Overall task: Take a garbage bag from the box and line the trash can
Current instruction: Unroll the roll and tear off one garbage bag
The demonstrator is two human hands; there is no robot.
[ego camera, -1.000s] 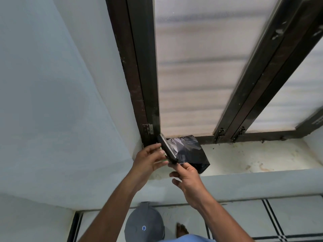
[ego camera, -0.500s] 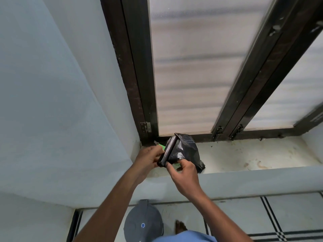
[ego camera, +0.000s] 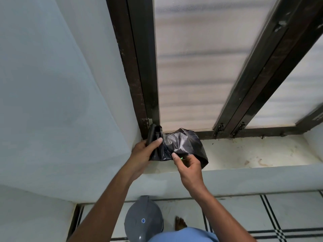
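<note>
Seen from the head camera, the person stands at the window sill (ego camera: 244,154) with both arms up. A moment ago the black garbage bag (ego camera: 183,144) was a tight little fold; now it is pulled wider and puffier, so I think one bag is coming loose from the roll (ego camera: 151,135). The left hand (ego camera: 143,152) is closed around the roll, thumb pressed on the plastic. The right hand (ego camera: 188,165) is half open, pinching the bag's near edge with fingertips; a bit of green shows there. The roll stands nearly upright, its top leaning slightly right. The bag stretches sideways to the right, over the sill. The grey trash can (ego camera: 144,220) waits on the floor below, lid shut, not lined yet.
</note>
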